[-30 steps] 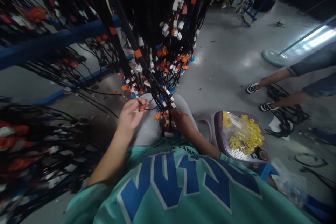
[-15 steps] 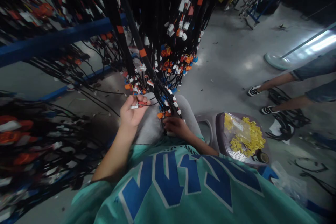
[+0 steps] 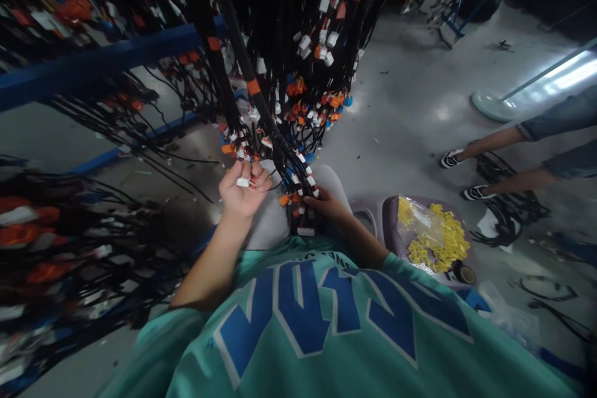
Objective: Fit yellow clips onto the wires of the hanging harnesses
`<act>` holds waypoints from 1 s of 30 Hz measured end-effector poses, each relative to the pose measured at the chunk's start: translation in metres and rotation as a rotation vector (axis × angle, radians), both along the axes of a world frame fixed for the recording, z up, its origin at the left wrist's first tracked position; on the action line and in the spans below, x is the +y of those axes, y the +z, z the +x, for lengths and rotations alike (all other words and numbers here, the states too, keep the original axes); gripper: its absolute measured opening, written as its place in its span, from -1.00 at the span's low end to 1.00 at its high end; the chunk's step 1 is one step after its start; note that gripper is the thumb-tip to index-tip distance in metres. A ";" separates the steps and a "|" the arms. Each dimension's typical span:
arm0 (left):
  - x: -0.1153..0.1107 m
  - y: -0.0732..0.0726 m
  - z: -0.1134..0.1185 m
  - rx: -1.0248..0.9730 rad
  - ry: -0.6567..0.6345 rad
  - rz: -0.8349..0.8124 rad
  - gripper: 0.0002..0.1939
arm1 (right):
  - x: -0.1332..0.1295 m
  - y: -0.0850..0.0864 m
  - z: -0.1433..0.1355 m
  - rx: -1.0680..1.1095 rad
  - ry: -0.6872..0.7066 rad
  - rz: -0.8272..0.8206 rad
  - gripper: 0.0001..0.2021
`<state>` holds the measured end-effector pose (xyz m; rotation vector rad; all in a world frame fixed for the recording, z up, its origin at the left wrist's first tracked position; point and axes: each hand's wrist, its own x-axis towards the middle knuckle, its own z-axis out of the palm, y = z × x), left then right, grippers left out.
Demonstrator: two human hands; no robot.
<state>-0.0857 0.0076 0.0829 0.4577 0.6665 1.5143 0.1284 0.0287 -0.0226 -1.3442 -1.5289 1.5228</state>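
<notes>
Crowding the L edge of the frame, dark cables w/ orange & white ends (image 3: 51, 233) fill upper to lower L, a bit blurry. A blue rail (image 3: 107, 53) cuts across upper L.

Now, L of ctr: the left hand (image 3: 245, 189), palm up, fingers curled in, pinching a small white connector (image 3: 243, 182) w/ a bit of red beside it. Narrow grip there, folks!

Dead ctr, the black cable bundle (image 3: 275, 137) slants down from the top to btwn the knees, over grey trousers (image 3: 268, 224), orange tape band (image 3: 253, 86) partway up. White & orange connectors cluster at its low end.

Just R of that, the right hand (image 3: 326, 204) comes in low, fingertips right at the cluster; can't tell if it's gripping or just touching. Below both, bottom ctr, a green shirt (image 3: 345, 348) w/ big blue letters.

Lower R of ctr: stool (image 3: 390, 230) w/ yellow plastic pieces (image 3: 450, 239), a clear bag (image 3: 429, 227) on top of some, dark roll (image 3: 465, 273) nr the corner.

Far R, mid-height: another person's legs (image 3: 499, 137) in b&w shoes, loose black cables (image 3: 506, 214) on the floor by them.
</notes>
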 end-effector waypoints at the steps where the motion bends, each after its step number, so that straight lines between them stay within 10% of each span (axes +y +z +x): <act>1: -0.001 0.000 0.000 0.003 -0.006 0.003 -0.53 | 0.004 -0.002 -0.001 0.040 0.029 -0.075 -0.65; 8: -0.004 -0.014 0.007 0.276 -0.025 0.131 -0.60 | 0.015 -0.005 0.005 0.244 0.041 -0.336 -0.68; 21: 0.006 -0.045 0.027 1.693 -0.343 0.610 -0.82 | 0.010 0.010 0.011 0.379 -0.002 -0.495 -0.70; 30: 0.009 -0.055 0.035 1.922 -0.381 0.635 -0.77 | 0.011 0.001 0.021 0.270 -0.046 -0.358 -0.71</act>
